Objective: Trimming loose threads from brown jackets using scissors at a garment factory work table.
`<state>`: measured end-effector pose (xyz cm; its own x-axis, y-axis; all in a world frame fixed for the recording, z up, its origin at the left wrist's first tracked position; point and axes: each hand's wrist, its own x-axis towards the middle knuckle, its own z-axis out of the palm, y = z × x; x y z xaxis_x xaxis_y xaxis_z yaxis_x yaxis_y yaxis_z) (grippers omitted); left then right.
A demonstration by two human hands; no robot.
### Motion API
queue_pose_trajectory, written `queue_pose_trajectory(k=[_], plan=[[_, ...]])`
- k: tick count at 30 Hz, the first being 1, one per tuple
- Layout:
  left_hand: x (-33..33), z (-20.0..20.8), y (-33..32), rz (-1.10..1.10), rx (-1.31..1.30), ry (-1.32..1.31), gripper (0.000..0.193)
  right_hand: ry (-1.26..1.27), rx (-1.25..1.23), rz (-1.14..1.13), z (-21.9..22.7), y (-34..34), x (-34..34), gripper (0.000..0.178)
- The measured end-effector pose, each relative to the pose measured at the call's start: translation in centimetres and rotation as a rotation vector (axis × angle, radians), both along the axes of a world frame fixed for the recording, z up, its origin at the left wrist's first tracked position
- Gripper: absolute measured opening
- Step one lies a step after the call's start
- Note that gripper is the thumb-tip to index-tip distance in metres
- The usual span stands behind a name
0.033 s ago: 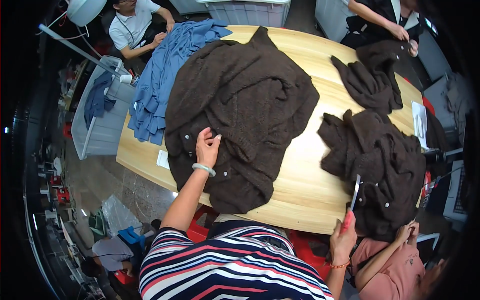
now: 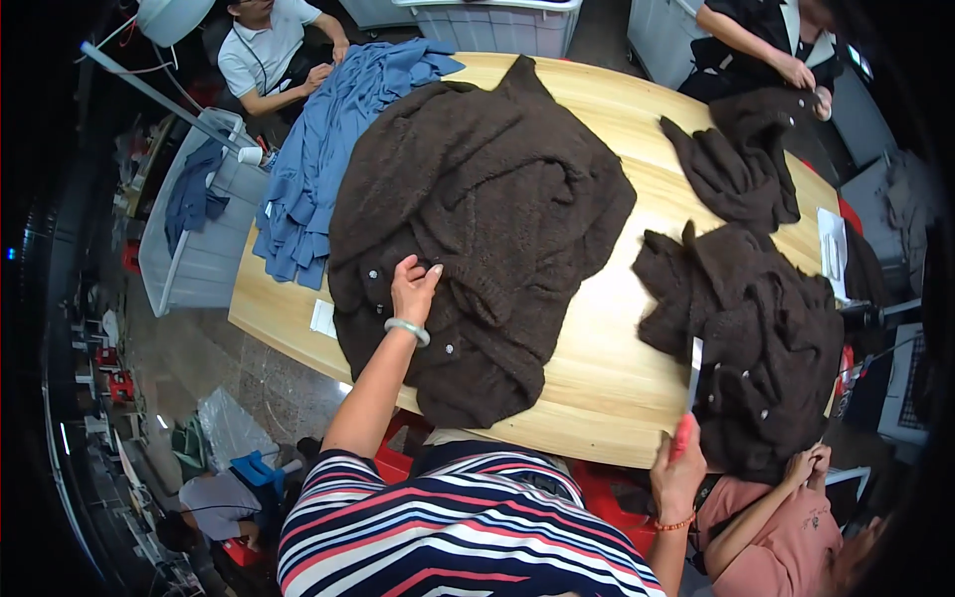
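Large dark brown fuzzy cardigan (image 2: 477,229) spread across the middle of the oval wooden worktop (image 2: 617,348), one edge hanging over the near rim. Small pale buttons visible along its front edge.

Left hand (image 2: 413,289) rests flat on the cardigan near the button edge, fingers (image 2: 430,275) stretched out and pressing the fabric, not gripping. Pale bangle on that wrist.

Right hand (image 2: 678,476) is raised at the near edge of the worktop, fingers closed around the red handle of a pair of scissors (image 2: 688,403), blade pointing up and away, just beside a second heap of brown knitwear (image 2: 756,338) on the right. A third brown piece (image 2: 736,169) lies further back on the right.

Blue garments (image 2: 328,159) piled at the far left of the worktop, partly draping off it. Grey bin (image 2: 199,259) stands left of the worktop.

Other people: one seated at far left, one at far right handling brown fabric, one in pink at lower right.
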<state>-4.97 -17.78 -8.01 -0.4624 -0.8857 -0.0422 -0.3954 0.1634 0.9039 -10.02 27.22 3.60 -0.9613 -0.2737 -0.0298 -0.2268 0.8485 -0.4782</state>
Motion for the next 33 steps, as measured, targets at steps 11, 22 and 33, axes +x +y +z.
queue_pose_trajectory(k=[11, 22, 33], plan=[[-2.4, -0.8, 2.7, -0.331, 0.363, 0.337, 0.021, -0.286, 0.16, 0.734, 4.7, -15.9, -3.5, 0.038], [-1.3, 0.5, 5.9, -0.573, 0.354, 0.271, 0.015, -0.266, 0.244, 0.793, 4.7, -20.5, -6.6, 0.039], [-2.2, -1.8, 7.3, -0.605, 0.478, 0.163, 0.02, -0.296, 0.294, 0.722, 3.3, -20.8, -7.0, 0.035]])
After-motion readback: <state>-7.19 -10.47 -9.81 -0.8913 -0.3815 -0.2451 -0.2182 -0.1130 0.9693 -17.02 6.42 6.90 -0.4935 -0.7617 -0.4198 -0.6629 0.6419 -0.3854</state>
